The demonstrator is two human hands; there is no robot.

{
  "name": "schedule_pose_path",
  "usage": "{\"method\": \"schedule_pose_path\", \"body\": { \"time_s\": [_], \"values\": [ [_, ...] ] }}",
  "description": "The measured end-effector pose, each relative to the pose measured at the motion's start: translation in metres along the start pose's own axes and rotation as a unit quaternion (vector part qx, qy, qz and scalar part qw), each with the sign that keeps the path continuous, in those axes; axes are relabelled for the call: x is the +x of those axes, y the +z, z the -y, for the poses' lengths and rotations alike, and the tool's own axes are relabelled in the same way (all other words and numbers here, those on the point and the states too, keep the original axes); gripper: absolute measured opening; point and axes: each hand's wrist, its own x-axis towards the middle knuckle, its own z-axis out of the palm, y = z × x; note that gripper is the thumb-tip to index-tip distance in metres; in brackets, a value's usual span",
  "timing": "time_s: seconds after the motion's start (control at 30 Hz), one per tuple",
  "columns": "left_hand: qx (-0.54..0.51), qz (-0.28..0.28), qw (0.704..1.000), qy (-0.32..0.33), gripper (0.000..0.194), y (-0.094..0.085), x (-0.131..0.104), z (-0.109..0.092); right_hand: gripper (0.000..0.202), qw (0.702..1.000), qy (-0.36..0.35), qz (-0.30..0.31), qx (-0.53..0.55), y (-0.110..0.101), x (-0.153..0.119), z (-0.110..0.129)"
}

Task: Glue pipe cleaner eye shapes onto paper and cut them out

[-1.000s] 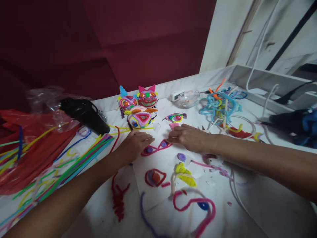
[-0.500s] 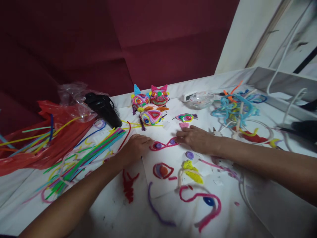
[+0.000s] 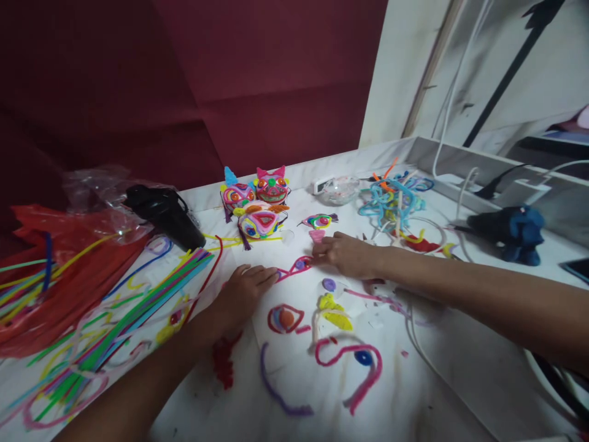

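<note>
On white paper [image 3: 294, 344] lies a pink pipe cleaner [image 3: 289, 271] bent into two joined loops, with a purple coil [image 3: 300, 264] inside its right loop. My left hand [image 3: 246, 291] presses its closed fingers on the left end, hiding most of that loop. At the right end, my right hand [image 3: 343, 253] pinches with bent fingers. Nearer to me are a red eye shape [image 3: 286, 318] with an orange centre, a loose purple coil [image 3: 328, 285], a yellow fuzzy piece [image 3: 335, 312], and a curved pink pipe cleaner [image 3: 350, 351] beside a blue coil [image 3: 363, 358].
Several colourful animal-face crafts [image 3: 262, 221] stand at the back. A bundle of pipe cleaners [image 3: 124, 319], a black bottle-like object [image 3: 163, 215] and a red plastic bag [image 3: 83, 264] lie left. Tangled blue pipe cleaners [image 3: 391, 202], white cables [image 3: 418, 344] and a dark blue object [image 3: 510, 230] are right.
The view has turned to the right. My left hand has slid over the left loop, which showed with its purple coil before. The right hand stays at the right end.
</note>
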Motion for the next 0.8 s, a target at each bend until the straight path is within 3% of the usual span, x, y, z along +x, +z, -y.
{"method": "schedule_pose_path", "body": {
  "time_s": [0.13, 0.23, 0.37, 0.5, 0.7, 0.8],
  "values": [
    [-0.003, -0.022, 1.0, 0.01, 0.05, 0.007, 0.001, 0.006, 0.042, 1.0, -0.005, 0.003, -0.001, -0.002, 0.003, -0.003],
    [-0.01, -0.041, 0.999, 0.009, 0.049, 0.001, 0.006, 0.003, 0.049, 1.0, -0.016, 0.005, 0.022, -0.011, 0.004, -0.014],
    [0.02, -0.051, 0.998, 0.005, 0.047, -0.012, 0.026, -0.014, 0.049, 0.999, -0.023, 0.005, 0.031, -0.016, 0.004, -0.024],
    [0.055, -0.044, 0.997, 0.029, 0.045, -0.018, 0.046, -0.032, 0.043, 1.0, -0.024, 0.0, 0.008, -0.011, 0.006, -0.017],
    [0.061, -0.035, 0.997, 0.037, 0.044, -0.004, 0.055, -0.031, 0.023, 0.999, -0.034, -0.011, -0.037, -0.006, 0.009, -0.015],
    [0.066, 0.015, 0.997, 0.025, 0.043, 0.006, 0.059, -0.025, 0.023, 0.998, -0.053, -0.005, -0.044, -0.008, 0.012, -0.02]
  ]
}}
